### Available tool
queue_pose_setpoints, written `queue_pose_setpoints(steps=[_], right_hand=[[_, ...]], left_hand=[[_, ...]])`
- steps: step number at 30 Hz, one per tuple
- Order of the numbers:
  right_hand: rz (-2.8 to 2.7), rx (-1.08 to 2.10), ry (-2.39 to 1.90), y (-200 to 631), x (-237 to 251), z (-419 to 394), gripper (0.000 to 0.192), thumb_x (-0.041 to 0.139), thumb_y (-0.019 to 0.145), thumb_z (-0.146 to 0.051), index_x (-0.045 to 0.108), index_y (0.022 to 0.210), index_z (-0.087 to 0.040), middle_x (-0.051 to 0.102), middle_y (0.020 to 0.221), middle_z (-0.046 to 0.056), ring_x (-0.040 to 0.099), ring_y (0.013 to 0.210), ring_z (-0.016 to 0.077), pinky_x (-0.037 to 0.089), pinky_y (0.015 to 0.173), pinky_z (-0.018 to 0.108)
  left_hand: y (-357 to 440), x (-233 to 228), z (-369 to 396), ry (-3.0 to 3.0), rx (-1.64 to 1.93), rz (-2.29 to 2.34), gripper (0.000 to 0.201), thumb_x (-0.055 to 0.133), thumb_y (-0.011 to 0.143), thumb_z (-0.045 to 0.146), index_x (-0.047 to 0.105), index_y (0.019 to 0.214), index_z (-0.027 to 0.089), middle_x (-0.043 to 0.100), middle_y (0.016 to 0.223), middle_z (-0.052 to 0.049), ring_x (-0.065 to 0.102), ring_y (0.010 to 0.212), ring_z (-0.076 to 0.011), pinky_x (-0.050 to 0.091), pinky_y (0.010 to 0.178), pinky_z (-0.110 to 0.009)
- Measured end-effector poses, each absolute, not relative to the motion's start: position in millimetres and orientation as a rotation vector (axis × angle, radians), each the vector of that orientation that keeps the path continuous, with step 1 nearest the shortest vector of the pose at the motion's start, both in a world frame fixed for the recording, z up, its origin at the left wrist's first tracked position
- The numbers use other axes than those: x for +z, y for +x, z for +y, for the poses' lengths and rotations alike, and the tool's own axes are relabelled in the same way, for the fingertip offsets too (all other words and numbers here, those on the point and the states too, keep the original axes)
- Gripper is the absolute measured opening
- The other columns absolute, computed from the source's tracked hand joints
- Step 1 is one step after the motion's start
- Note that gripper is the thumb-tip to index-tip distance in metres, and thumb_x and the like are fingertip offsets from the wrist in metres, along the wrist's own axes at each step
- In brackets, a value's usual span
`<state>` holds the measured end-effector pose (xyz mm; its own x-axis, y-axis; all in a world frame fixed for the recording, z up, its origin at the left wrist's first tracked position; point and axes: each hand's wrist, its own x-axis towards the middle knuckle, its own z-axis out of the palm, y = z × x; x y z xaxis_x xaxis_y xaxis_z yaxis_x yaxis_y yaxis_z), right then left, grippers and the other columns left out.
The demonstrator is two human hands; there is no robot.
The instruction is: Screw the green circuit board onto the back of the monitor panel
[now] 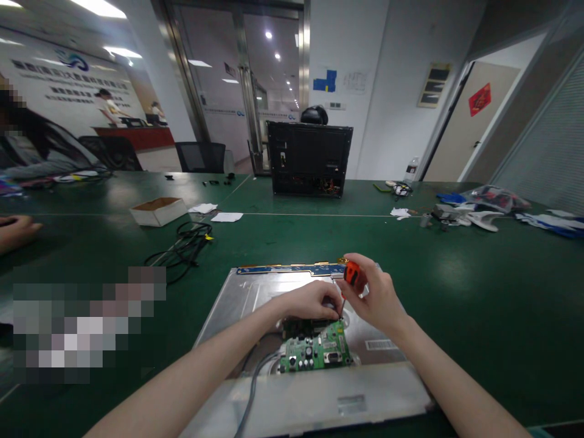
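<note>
An orange-and-black screwdriver (352, 273) is gripped in my right hand (378, 298), its shaft slanting down to the upper right corner of a green circuit board (314, 351). My left hand (314, 300) is closed, its fingertips together near the screwdriver's tip at the board's edge; whether they hold a screw or anything else small is hidden. The board lies on the silver metal back of a display panel (378, 380). Along the panel's far edge runs a narrow blue circuit strip (283, 269). A grey cable (252, 395) leads from the board toward me.
Black cables (185, 243) lie on the green table (483, 304) to the left, near an open white box (159, 212). A black monitor casing (311, 159) stands at the back. Plastic bags and parts (488, 204) are at the far right. Another person's hand (19, 233) rests at left.
</note>
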<state>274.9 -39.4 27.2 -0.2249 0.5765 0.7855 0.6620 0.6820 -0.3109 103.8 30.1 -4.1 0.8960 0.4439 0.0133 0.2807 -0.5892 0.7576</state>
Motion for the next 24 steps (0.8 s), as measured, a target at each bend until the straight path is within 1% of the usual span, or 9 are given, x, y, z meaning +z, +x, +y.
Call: queue_pose_setpoints(steps=[3, 7, 12, 17, 21, 24], right_hand=[[-1.923, -0.102, -0.948, 274.5, 30.8, -41.9, 0.034, 0.05, 0.089, -0.025, 0.043, 0.123, -0.02, 0.055, 0.064, -0.004, 0.051, 0.046, 0.0104, 0.039, 0.046, 0.02], [-1.916, -0.073, -0.926, 274.3, 32.5, -44.1, 0.036, 0.045, 0.09, -0.021, 0.041, 0.125, -0.02, 0.059, 0.071, -0.001, 0.051, 0.047, 0.0108, 0.04, 0.046, 0.022], [-1.869, -0.117, -0.943, 272.3, 28.9, -43.2, 0.035, 0.049, 0.088, -0.022, 0.041, 0.122, -0.02, 0.057, 0.068, -0.003, 0.052, 0.045, 0.0107, 0.04, 0.044, 0.021], [-1.834, -0.188, -0.927, 271.4, 26.4, -40.3, 0.028, 0.052, 0.089, -0.026, 0.043, 0.115, -0.021, 0.052, 0.062, -0.006, 0.05, 0.043, 0.0094, 0.037, 0.042, 0.019], [-1.867, -0.219, -0.932, 273.0, 26.0, -38.3, 0.022, 0.053, 0.09, -0.029, 0.046, 0.11, -0.022, 0.054, 0.063, -0.005, 0.051, 0.046, 0.0095, 0.038, 0.045, 0.02], [-1.885, -0.183, -0.939, 273.9, 28.6, -39.7, 0.023, 0.053, 0.09, -0.03, 0.046, 0.111, -0.021, 0.055, 0.067, -0.004, 0.05, 0.048, 0.0104, 0.039, 0.047, 0.021]], left_hand=[[104.1, -4.7, 30.2, 2.236, 0.267, 0.525, 0.013, 0.067, 0.072, 0.01, 0.068, 0.083, 0.016, 0.064, 0.08, 0.001, 0.057, 0.075, -0.0144, 0.043, 0.067, -0.021], [104.3, -6.0, 30.3, 2.227, 0.266, 0.509, 0.014, 0.066, 0.072, 0.008, 0.069, 0.084, 0.015, 0.065, 0.08, 0.001, 0.057, 0.076, -0.0144, 0.043, 0.068, -0.02], [104.0, -7.5, 30.8, 2.218, 0.26, 0.506, 0.015, 0.065, 0.071, 0.007, 0.07, 0.083, 0.016, 0.065, 0.08, 0.001, 0.058, 0.076, -0.0146, 0.043, 0.069, -0.021], [103.9, -6.7, 30.9, 2.215, 0.265, 0.506, 0.015, 0.065, 0.071, 0.008, 0.069, 0.083, 0.016, 0.066, 0.08, 0.002, 0.058, 0.074, -0.0143, 0.043, 0.069, -0.021], [103.7, -6.4, 31.2, 2.219, 0.27, 0.506, 0.014, 0.066, 0.071, 0.008, 0.068, 0.082, 0.016, 0.065, 0.08, 0.001, 0.058, 0.074, -0.0143, 0.044, 0.069, -0.022], [103.6, -6.3, 31.0, 2.224, 0.275, 0.505, 0.014, 0.066, 0.071, 0.008, 0.068, 0.082, 0.016, 0.065, 0.08, 0.001, 0.058, 0.075, -0.0146, 0.043, 0.069, -0.022]])
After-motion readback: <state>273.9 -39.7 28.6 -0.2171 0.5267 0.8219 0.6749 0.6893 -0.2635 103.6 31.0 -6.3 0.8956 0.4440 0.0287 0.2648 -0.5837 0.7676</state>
